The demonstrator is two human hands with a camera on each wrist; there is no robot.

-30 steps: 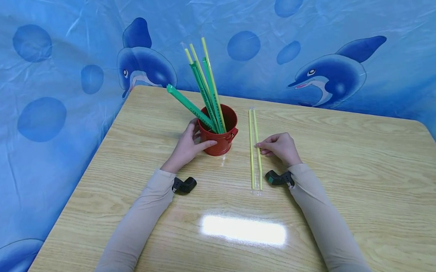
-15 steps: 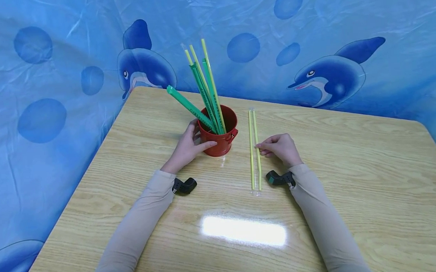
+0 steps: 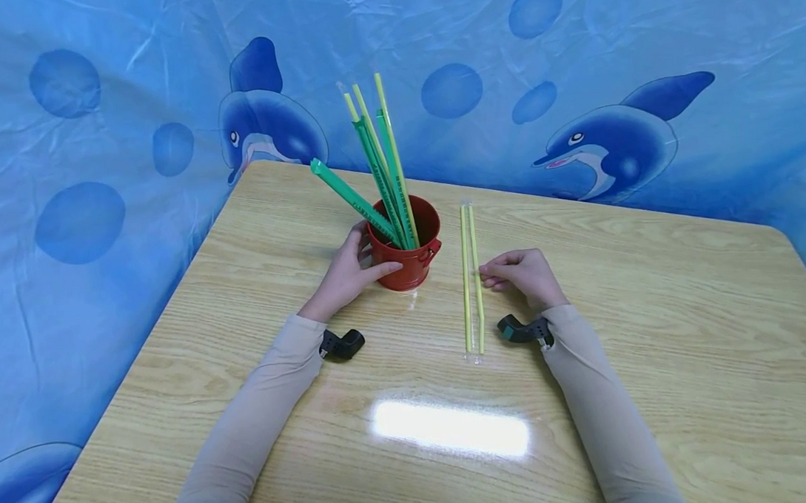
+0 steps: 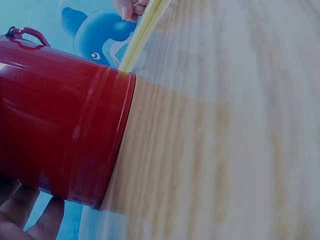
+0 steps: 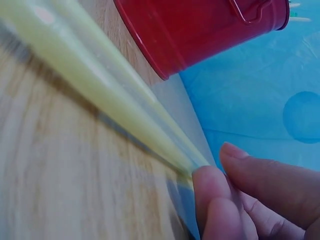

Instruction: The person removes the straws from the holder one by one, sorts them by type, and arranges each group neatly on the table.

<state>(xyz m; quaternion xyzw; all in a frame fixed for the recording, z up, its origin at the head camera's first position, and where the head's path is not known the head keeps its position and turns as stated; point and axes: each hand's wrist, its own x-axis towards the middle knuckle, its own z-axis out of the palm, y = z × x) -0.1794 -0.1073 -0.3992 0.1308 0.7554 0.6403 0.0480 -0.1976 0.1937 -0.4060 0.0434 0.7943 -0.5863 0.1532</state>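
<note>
A red metal bucket [image 3: 404, 270] stands upright on the table, and my left hand [image 3: 347, 272] grips its left side with the thumb across the front. Green wrapped straws [image 3: 351, 198] and yellow straws [image 3: 382, 97] lean out of it. Right of the bucket, two yellow straws [image 3: 479, 301] in clear wrapping lie side by side. My right hand [image 3: 524, 273] is at their right edge, fingertips touching or just beside the wrapping. In the right wrist view the thumb [image 5: 235, 151] stands slightly apart from the bent index finger [image 5: 209, 182]; the straws pass behind the fingertips.
The wooden table [image 3: 679, 331] extends to both sides and toward me. A blue dolphin-print sheet [image 3: 382, 30] hangs behind and left of it. Black wrist cameras [image 3: 342, 345] sit on both sleeves. A bright light reflection [image 3: 449, 427] lies on the near tabletop.
My right hand has drawn slightly to the right, its fingertips coming off the right-hand straw. The straws, the bucket and my left hand stay essentially in place.
</note>
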